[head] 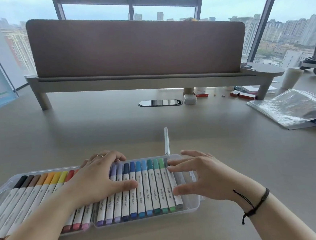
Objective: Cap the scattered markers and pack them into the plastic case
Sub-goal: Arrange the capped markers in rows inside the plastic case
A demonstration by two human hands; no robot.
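A clear plastic case (192, 198) lies on the desk in front of me, filled with a row of capped white markers (146, 189) running from black and brown on the left to blue and green on the right. My left hand (95, 178) rests flat on the middle markers, fingers spread. My right hand (199, 175) hovers at the case's right end, its fingertips touching the last grey marker (176, 192). One loose white marker (166, 140) lies on the desk just behind the case, pointing away from me.
A brown desk divider (136, 47) on a grey stand spans the back. A cable grommet (159, 102) and a small white box (190, 99) sit beneath it. A crinkled plastic bag (292, 107) lies at the right. Small boxes sit behind it.
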